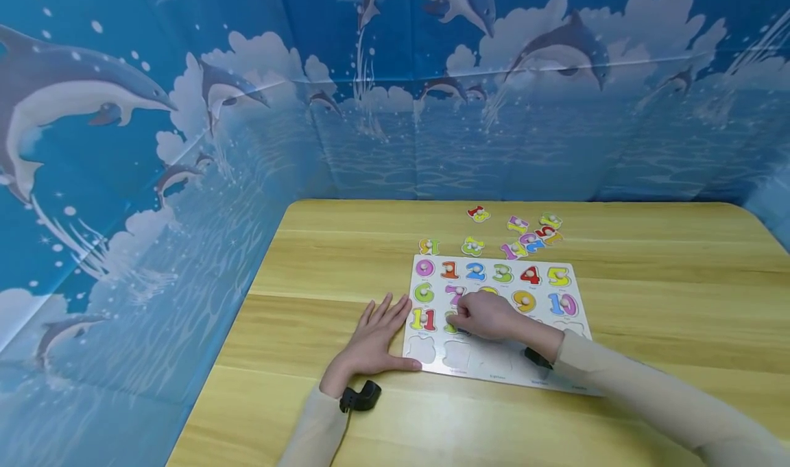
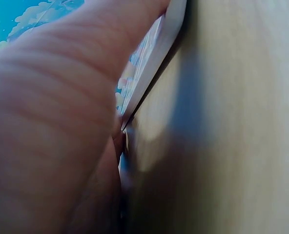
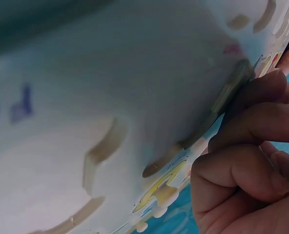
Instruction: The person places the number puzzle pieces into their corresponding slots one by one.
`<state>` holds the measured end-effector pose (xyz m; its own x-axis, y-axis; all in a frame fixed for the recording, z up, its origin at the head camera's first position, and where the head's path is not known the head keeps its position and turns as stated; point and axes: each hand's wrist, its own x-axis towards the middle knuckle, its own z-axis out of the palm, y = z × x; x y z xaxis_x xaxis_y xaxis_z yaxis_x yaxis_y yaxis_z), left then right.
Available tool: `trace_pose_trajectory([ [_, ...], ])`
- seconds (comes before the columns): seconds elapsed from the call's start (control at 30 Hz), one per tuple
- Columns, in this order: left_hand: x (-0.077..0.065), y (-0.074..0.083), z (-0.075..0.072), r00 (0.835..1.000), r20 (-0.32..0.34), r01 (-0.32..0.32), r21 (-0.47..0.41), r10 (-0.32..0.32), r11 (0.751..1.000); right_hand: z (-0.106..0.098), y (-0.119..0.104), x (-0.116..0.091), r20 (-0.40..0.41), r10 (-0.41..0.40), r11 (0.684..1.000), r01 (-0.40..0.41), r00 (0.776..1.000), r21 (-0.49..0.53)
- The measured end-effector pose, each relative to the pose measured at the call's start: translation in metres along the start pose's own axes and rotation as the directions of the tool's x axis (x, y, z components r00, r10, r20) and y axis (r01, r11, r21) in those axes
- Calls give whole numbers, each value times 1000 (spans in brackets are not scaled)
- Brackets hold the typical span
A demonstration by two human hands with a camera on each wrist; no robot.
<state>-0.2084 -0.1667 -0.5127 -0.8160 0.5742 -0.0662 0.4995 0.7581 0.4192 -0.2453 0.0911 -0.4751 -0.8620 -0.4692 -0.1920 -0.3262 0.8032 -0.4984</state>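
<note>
Creased blue dolphin-printed sheeting point(image 1: 382, 162) hangs behind and beside a wood-grain table point(image 1: 333, 261).

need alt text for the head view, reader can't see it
A person's right hand appears to pinch a partly hidden yellow-green number piece on a white rectangular puzzle board; the left hand lies spread at the board's left edge. Loose colourful knobbed number pieces lie beyond the board on a light wooden table, before a blue dolphin-print backdrop.

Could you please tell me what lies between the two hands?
Part of the puzzle board, including the yellow-and-red 11, lies between the left hand and right hand, as the head view shows.
</note>
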Motion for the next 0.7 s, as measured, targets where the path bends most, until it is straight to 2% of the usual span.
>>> trace_pose_trajectory([
  [0.33, 0, 1, 1, 1000, -5, -3, -2, 3, 1000, -3, 2, 0, 29, -4, 1000, 4, 1000, -14],
  [0.7, 0, 0, 2, 1000, -13, -10, -6, 10, 1000, -1, -1, -3, 11, 12, 998, -12, 1000, -56],
])
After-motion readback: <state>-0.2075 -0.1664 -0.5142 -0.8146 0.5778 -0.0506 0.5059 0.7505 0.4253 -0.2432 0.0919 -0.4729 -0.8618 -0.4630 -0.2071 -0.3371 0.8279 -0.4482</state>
